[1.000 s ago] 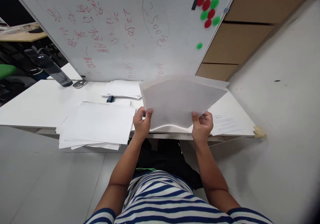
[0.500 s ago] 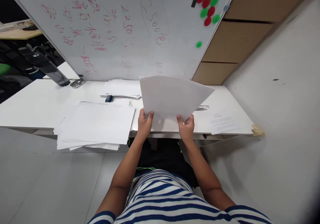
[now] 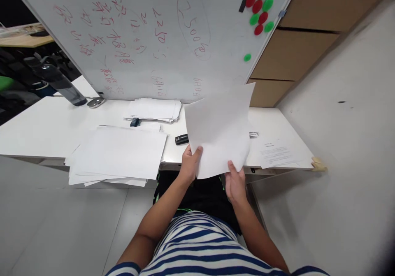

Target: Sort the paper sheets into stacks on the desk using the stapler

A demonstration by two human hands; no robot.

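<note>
White paper [image 3: 220, 128] is held up over the desk's front edge, tilted, with its near side facing me blank; whether it is one sheet or several I cannot tell. My left hand [image 3: 189, 163] grips its left edge, thumb on top. At the lower right edge, my right hand [image 3: 235, 182] pinches it, the thumb on the near face and the fingers behind. Partly hidden behind the paper lies a black stapler [image 3: 181, 139]. A loose pile of white sheets [image 3: 119, 152] overhangs the desk edge to the left of my left hand.
Farther back lie another paper stack [image 3: 156, 109], a small dark object [image 3: 135, 122], a mouse [image 3: 95, 102] and a bottle [image 3: 63, 82]. A printed sheet [image 3: 276, 152] is at the right. A whiteboard [image 3: 138, 33] with magnets rises behind the desk [image 3: 31, 128], beside cardboard boxes [image 3: 308, 54].
The paper has turned and shifted from lying wide to standing taller, its lower edge coming closer to me. Both hands moved slightly right and down, uncovering the black stapler.
</note>
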